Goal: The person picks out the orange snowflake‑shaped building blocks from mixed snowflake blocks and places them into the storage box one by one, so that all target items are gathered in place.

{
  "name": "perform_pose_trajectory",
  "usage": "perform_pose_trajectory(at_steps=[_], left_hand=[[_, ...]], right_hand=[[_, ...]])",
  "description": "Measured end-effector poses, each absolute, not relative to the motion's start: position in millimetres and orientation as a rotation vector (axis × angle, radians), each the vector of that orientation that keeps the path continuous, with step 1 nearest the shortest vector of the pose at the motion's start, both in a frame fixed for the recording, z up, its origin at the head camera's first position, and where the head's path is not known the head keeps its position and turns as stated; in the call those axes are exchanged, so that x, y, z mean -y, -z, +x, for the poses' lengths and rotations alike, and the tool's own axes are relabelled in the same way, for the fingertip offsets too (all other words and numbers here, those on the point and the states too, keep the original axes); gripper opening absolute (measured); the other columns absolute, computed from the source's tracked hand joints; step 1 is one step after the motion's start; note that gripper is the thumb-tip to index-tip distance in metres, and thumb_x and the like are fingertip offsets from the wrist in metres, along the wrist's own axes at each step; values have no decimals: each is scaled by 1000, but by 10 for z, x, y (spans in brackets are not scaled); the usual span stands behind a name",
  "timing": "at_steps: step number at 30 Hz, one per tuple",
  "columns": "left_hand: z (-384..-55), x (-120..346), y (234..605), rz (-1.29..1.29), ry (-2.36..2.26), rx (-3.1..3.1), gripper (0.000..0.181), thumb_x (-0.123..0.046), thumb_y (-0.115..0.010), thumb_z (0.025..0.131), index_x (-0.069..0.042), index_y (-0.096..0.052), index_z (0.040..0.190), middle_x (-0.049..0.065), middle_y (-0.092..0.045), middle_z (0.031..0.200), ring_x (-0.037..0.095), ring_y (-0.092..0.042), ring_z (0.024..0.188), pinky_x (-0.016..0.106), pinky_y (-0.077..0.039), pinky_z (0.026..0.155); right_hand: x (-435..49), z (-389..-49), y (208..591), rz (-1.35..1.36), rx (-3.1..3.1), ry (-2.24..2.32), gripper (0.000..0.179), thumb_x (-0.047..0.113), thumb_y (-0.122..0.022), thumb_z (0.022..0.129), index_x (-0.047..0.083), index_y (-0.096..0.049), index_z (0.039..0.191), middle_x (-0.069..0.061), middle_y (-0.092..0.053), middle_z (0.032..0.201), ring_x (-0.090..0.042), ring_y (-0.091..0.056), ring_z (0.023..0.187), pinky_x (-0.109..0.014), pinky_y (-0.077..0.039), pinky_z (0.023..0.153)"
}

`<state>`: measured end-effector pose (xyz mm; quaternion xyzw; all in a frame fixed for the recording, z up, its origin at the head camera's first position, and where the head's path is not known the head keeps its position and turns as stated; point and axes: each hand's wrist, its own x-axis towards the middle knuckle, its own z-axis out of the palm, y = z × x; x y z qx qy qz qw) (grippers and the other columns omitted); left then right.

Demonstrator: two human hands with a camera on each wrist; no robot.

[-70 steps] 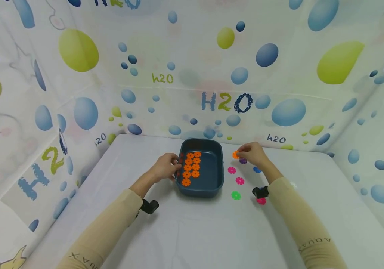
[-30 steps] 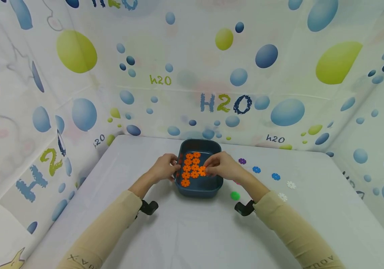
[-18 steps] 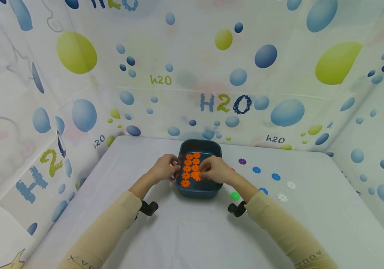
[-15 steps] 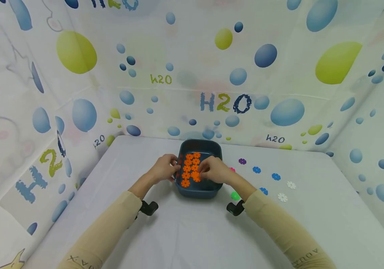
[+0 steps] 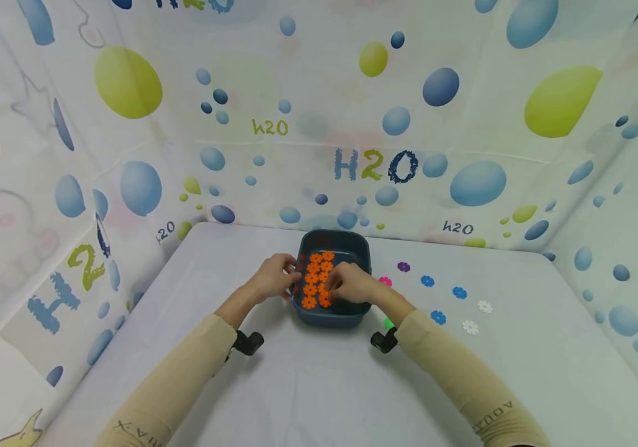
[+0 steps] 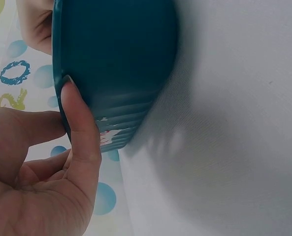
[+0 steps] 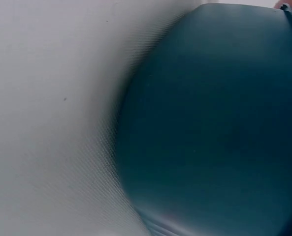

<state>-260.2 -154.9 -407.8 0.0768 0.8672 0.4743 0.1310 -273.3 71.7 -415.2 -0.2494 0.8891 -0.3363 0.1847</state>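
Observation:
A dark blue basin (image 5: 347, 320) stands on the white table, with orange flower-shaped discs (image 5: 310, 289) laid in two columns along its left half. My left hand (image 5: 273, 277) grips the basin's left rim; in the left wrist view its thumb (image 6: 81, 115) lies on the outer wall, the fingers over the rim. Reaching inside from the right, my right hand (image 5: 350, 284) has its curled fingertips at an orange disc (image 5: 324, 302) at the near end of the second column. The right wrist view shows mostly the basin's outer wall (image 7: 210, 123).
To the basin's right lie loose flower discs: purple (image 5: 403, 267), pink (image 5: 385, 282), several blue (image 5: 427, 281), two white (image 5: 485, 307), and a green one (image 5: 388, 323) partly hidden by the right sleeve. A patterned curtain (image 5: 308, 74) rises behind the table.
My right hand has brought an orange disc from the table at the right into the basin, then toward the near end of the second column. My left hand stays on the rim.

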Motion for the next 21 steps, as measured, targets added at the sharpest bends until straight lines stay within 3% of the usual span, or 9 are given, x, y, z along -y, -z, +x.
perform_pose_trajectory(at_steps=[12,21], left_hand=[[-2591,1558,4119,194,-1385,-2510,31,-6,-58,104,8,-54,131,13,-54,97,21,-62,73,36,-64,59],[-2592,1541,4063,197,-1375,-2513,31,-7,-58,104,8,-54,131,13,-53,97,20,-62,74,37,-64,61]], right_hand=[[-635,-2757,4270,-736,-2558,838,9,5,-79,88,4,-74,96,-2,-72,86,-14,-65,79,-27,-59,75],[-618,-2752,4235,-718,-2606,752,15,10,-81,88,5,-73,99,-3,-72,92,-17,-64,84,-32,-60,80]])
